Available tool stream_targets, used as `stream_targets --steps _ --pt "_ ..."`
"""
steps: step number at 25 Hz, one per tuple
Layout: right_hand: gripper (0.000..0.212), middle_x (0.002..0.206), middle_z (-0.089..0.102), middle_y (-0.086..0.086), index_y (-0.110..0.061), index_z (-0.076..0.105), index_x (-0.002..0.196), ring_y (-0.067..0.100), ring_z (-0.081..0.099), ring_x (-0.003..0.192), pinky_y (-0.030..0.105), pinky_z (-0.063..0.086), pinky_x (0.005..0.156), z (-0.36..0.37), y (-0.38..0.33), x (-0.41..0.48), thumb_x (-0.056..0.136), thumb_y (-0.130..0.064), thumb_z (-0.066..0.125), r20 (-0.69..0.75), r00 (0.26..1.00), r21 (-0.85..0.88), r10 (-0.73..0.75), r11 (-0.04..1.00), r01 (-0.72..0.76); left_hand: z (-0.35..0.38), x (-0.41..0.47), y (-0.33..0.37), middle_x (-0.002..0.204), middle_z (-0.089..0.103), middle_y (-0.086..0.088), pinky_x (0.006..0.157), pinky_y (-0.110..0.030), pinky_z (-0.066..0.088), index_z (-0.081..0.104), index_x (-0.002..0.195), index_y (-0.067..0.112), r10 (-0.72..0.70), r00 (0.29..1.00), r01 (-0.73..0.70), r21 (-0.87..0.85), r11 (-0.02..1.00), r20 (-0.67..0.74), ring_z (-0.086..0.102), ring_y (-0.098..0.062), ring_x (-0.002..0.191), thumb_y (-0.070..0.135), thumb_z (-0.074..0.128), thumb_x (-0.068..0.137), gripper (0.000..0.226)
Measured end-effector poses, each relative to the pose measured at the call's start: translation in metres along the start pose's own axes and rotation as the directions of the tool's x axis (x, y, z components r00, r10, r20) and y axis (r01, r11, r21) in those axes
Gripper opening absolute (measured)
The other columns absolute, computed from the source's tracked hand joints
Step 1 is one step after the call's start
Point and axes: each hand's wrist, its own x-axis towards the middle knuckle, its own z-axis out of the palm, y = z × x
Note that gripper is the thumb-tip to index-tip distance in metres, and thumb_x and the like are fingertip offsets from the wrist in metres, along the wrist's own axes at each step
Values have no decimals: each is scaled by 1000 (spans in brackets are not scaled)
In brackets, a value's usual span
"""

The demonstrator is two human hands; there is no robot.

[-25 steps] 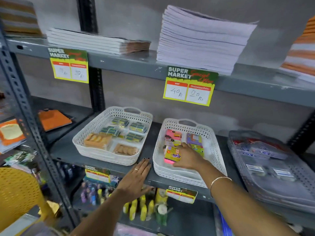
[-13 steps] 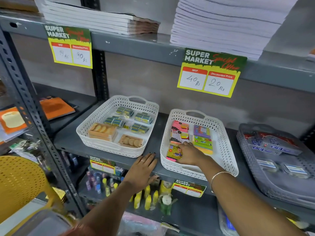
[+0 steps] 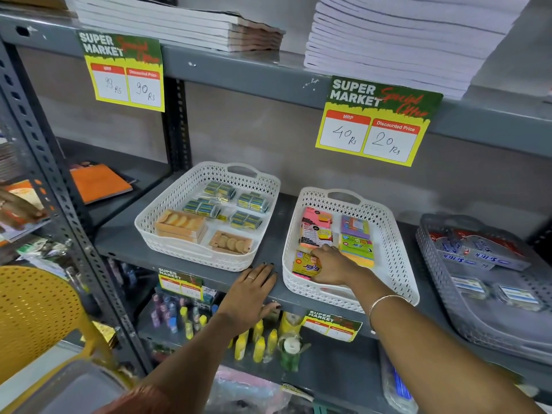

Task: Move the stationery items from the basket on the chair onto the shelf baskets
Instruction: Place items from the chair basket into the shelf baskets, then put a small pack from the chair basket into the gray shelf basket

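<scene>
— Two white baskets stand on the grey shelf (image 3: 125, 237). Where is our right hand (image 3: 330, 265)?
— Inside the right basket (image 3: 394, 264), fingers closed on the yellow sticky-note pack (image 3: 304, 262), which lies on the basket floor.
— And our left hand (image 3: 251, 289)?
— We rest it flat, fingers spread, on the shelf edge, near the left basket (image 3: 167, 231).

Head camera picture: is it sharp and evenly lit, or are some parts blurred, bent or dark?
Head view: the centre is sharp, and the 40 and 20 on the yellow price tag read clearly; the wide lens bows the upper shelf edge and leans the slotted upright; lighting is soft and even, without hard shadows; the bottom shelf is dimmer; the grey basket at the right edge looks softer.
</scene>
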Motion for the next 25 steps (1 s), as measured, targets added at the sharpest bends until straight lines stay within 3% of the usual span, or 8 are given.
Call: stream_targets --steps 12,15,17,20,22,25 --pt "65 135 43 14 -13 42 136 30 38 128 41 38 107 -3 3 -3 79 -34 67 31 999 -29 -40 999 41 -7 0 1 126 60 -8 93 -38 46 62 119 11 5 996 -3 -17 1000 84 57 -23 114 55 30 86 64" --pt "63 140 43 8 -17 44 135 25 38 132 41 40 104 -20 -6 -10 82 -45 62 -172 982 17 -81 996 85 -11 -3 1 130 57 -8 95 -38 44 59 123 10 1 994 1 -16 1000 113 54 -22 117 56 31 86 65" --pt "52 137 48 5 -17 51 128 22 40 130 38 40 101 -36 -18 -13 85 -45 59 -362 922 48 -135 985 164 -15 -12 0 135 53 -10 99 -38 40 54 128 8 1 993 1 -17 1000 118 50 -23 122 57 34 87 67" --pt "42 120 58 7 -12 58 114 23 48 119 34 44 91 -54 -52 -9 85 -41 62 -595 774 63 -217 947 314 -23 -38 -8 140 47 -12 108 -37 25 47 133 7 -10 994 5 46 999 106 41 -24 129 59 36 86 71" --pt "41 114 59 9 -10 59 112 26 50 115 35 46 87 -58 -84 -2 84 -40 63 -640 697 13 -323 903 430 -34 -63 -14 145 37 -12 109 -39 16 37 137 6 -83 990 76 58 995 118 30 -25 134 61 35 87 74" --pt "48 111 59 11 -9 58 110 23 46 110 36 49 83 -49 -142 6 81 -47 52 -657 584 -82 -476 816 572 -45 -108 -27 148 28 -10 108 -42 14 29 139 5 -236 959 229 57 972 155 21 -25 137 61 31 88 76"
